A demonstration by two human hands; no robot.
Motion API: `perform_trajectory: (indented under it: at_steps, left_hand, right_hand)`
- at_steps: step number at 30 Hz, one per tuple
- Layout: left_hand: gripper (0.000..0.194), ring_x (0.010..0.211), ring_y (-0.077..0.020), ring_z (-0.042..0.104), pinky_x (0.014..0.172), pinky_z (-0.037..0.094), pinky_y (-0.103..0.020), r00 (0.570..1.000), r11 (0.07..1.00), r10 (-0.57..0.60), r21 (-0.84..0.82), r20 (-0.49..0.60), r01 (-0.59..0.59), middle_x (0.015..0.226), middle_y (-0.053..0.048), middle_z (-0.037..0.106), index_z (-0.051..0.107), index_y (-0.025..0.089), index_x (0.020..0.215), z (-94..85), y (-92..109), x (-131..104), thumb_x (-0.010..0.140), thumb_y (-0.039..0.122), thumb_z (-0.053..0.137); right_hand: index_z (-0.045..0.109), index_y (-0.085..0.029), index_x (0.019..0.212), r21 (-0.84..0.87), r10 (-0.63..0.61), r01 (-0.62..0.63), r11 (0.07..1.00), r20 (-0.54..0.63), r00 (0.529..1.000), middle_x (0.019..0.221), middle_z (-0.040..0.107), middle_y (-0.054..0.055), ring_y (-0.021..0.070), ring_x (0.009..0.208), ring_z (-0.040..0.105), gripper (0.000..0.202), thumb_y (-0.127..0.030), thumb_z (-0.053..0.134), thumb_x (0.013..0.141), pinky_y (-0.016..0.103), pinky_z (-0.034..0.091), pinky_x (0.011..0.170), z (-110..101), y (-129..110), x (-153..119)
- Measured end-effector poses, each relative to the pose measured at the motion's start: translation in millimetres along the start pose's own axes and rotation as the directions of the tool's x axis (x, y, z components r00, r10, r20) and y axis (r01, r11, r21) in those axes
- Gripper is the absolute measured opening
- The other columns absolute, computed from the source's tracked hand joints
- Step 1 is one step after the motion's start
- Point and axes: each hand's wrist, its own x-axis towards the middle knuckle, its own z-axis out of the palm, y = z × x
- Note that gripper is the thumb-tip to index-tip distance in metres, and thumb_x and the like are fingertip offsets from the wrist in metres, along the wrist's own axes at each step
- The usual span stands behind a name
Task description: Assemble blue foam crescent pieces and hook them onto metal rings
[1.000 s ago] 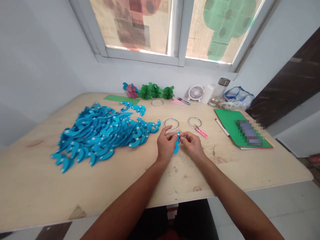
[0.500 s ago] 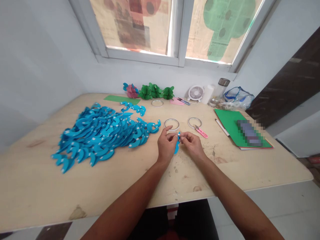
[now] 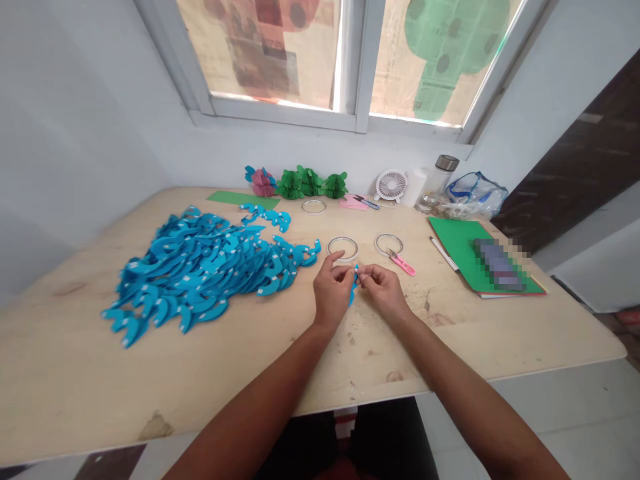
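- Blue paper piece: small and curved, held between both hands near the middle of the table; fingers hide much of it from my remote station.
- Left hand: thumb and fingertips drawn narrowly together on the piece, one finger raised clear.
- Right hand: fingertips pinched close at the piece's upper end, beside a small white patch (paper or patch in the pinch, I cannot tell at this scale).
- Stage: I judge this piece to be mid-handling, since both hands are on it.
- Heap: many similar blue pieces to the left, numerous white patches showing; a smaller cluster lies just behind. Which are finished, my feed does not settle; if they await the same handling, I judge most remains.
- Supplies: two rings, apparently tape rolls, beyond the hands; pink snips reach the right one.
- Finished-looking examples: green paper ornaments along the wall, joined by a pink-and-blue one.
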Motion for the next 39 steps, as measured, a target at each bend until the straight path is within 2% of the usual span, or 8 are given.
perform_trajectory:
  at_steps: [8,12,18,23,27,33,39]
  left_hand:
    - [0.026,0.065,-0.0127,0.064,0.065,0.049,-0.022,0.999,0.996,0.05,0.068,0.011,-0.05,0.068,0.0,0.067,0.06,0.017,0.095,-1.9,7.2,0.1,0.071,0.008,0.053]
    - [0.026,0.063,-0.0129,0.063,0.064,0.048,-0.022,0.998,0.995,0.057,0.082,-0.012,-0.056,0.063,0.002,0.065,0.059,0.018,0.092,-1.9,6.9,1.0,0.07,0.007,0.053]
    - [0.027,0.063,-0.0129,0.063,0.064,0.048,-0.022,0.999,0.997,0.04,0.062,-0.021,-0.039,0.063,0.002,0.065,0.059,0.019,0.089,-1.7,10.1,1.1,0.067,0.005,0.054]
    - [0.026,0.062,-0.0125,0.063,0.062,0.048,-0.022,0.999,0.998,0.035,0.046,-0.032,-0.034,0.064,0.001,0.065,0.058,0.018,0.09,-3.3,10.4,2.8,0.068,0.007,0.054]
    - [0.031,0.063,-0.0126,0.064,0.063,0.048,-0.022,0.998,1.0,0.006,0.003,-0.062,-0.006,0.067,0.001,0.067,0.056,0.016,0.097,-3.8,9.6,3.9,0.068,0.008,0.057]
    - [0.033,0.069,-0.0132,0.066,0.068,0.049,-0.023,1.0,0.998,-0.026,-0.05,0.013,0.027,0.072,0.0,0.07,0.056,0.016,0.103,-0.6,10.8,-1.2,0.07,0.012,0.058]
    - [0.028,0.069,-0.0139,0.065,0.063,0.049,-0.022,0.999,1.0,0.01,-0.029,0.045,-0.008,0.073,-0.002,0.069,0.059,0.017,0.099,-0.5,10.8,-2.4,0.072,0.01,0.055]
  right_hand:
    - [0.067,-0.016,0.082,0.032,0.037,-0.037,0.999,0.001,0.999,0.068,0.065,0.002,0.0134,0.061,0.057,0.017,-0.027,0.06,0.07,0.024,0.042,0.059,0.5,-0.5,-0.1]
    - [0.068,-0.017,0.084,0.12,0.094,-0.097,0.988,0.03,0.995,0.069,0.066,0.002,0.0126,0.061,0.057,0.02,-0.03,0.063,0.07,0.023,0.041,0.058,0.2,-2.4,-0.8]
    - [0.071,-0.016,0.082,0.279,0.211,-0.226,0.933,0.083,0.974,0.065,0.067,0.002,0.0084,0.05,0.049,0.024,-0.033,0.069,0.065,0.021,0.037,0.051,-2.2,-7.5,-1.8]
    - [0.071,-0.015,0.08,0.303,0.222,-0.239,0.922,0.091,0.971,0.064,0.067,0.003,0.0075,0.049,0.049,0.024,-0.032,0.069,0.064,0.02,0.035,0.048,-4.2,-7.7,-1.4]
    - [0.07,-0.015,0.079,0.284,0.213,-0.217,0.934,0.048,0.976,0.063,0.066,0.002,0.0079,0.048,0.048,0.024,-0.033,0.07,0.063,0.02,0.034,0.045,-4.3,-6.7,-0.4]
    - [0.065,-0.016,0.076,0.159,0.094,-0.085,0.984,-0.045,0.995,0.063,0.062,0.0,0.0092,0.051,0.048,0.024,-0.037,0.067,0.066,0.021,0.035,0.048,-3.9,-3.0,2.3]
    - [0.06,-0.017,0.072,0.006,0.003,-0.003,1.0,-0.085,0.996,0.063,0.06,-0.001,0.0111,0.055,0.051,0.02,-0.037,0.063,0.07,0.023,0.038,0.054,-5.2,-3.9,1.6]
